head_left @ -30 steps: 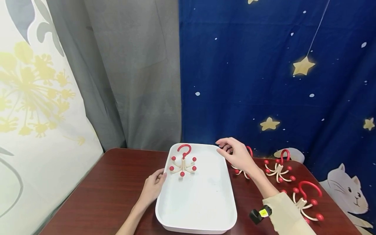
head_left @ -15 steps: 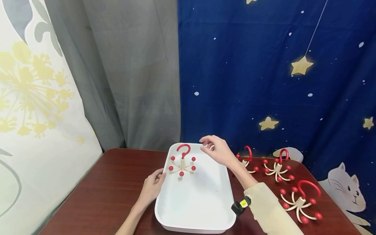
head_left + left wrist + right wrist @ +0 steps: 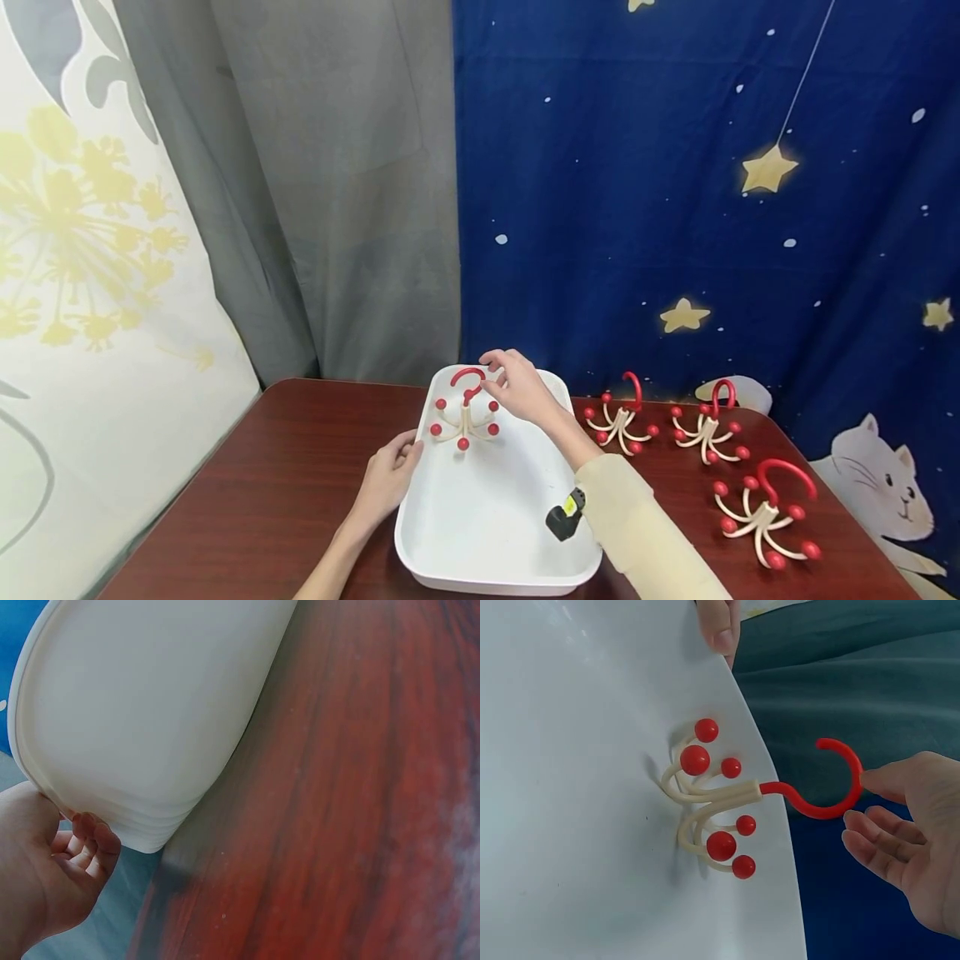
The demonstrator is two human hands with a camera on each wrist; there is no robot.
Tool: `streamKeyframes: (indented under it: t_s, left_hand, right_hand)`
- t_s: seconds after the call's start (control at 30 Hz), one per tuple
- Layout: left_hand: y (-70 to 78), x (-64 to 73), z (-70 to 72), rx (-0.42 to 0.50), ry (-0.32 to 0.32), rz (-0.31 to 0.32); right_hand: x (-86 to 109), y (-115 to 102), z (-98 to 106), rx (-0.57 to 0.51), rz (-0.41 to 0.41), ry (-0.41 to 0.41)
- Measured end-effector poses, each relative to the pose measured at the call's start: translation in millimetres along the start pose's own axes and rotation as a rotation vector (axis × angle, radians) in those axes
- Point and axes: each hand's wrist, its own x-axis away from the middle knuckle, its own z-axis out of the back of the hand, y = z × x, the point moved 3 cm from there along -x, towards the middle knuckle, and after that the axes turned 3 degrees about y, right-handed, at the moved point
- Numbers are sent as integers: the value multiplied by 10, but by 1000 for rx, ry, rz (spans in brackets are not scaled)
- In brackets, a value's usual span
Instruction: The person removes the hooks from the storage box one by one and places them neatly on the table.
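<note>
A hanging hook (image 3: pixel 466 417) with a red hooked top and several cream arms ending in red balls stands upright in the white tray (image 3: pixel 510 525), near the far left corner. My right hand (image 3: pixel 517 388) is beside its red top. In the right wrist view the right hand (image 3: pixel 922 832) has thumb and bent fingers spread at the curved red hook (image 3: pixel 831 813). The thumb tip seems to meet its outer edge; a firm hold does not show. My left hand (image 3: pixel 392 475) grips the tray's left rim. Curled fingers of the left hand (image 3: pixel 52 862) show in the left wrist view.
On the dark red wooden table (image 3: pixel 315 475), right of the tray, stand three more red-and-cream hanging hooks: one at the back (image 3: pixel 621 421), one farther right (image 3: pixel 707 433) and one in front (image 3: pixel 763 525). A grey curtain (image 3: pixel 375 208) and a blue starry curtain (image 3: pixel 600 208) hang behind.
My right hand has moved left across the tray's far end to the hook's red top, uncovering the hanging hook behind it on the table. The left hand stays on the rim.
</note>
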Motion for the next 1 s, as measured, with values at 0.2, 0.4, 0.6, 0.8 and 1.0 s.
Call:
streamKeyframes:
  t_s: [0.2, 0.4, 0.6, 0.8, 1.0]
  left_hand:
    - [-2, -4, -14, 1, 0, 0]
    - [3, -5, -38, 12, -9, 0]
    - [13, -9, -39, -4, -3, -4]
    - [16, -10, -15, -19, 9, -1]
    - [1, -5, 3, -22, 9, 3]
  right_hand:
    - [-66, 52, -125, 11, -47, -4]
    - [-90, 95, -192, 0, -58, 1]
    - [-87, 108, -194, -13, -71, 13]
    - [-71, 42, -150, -28, -25, 48]
    - [-30, -83, -27, -42, 6, 83]
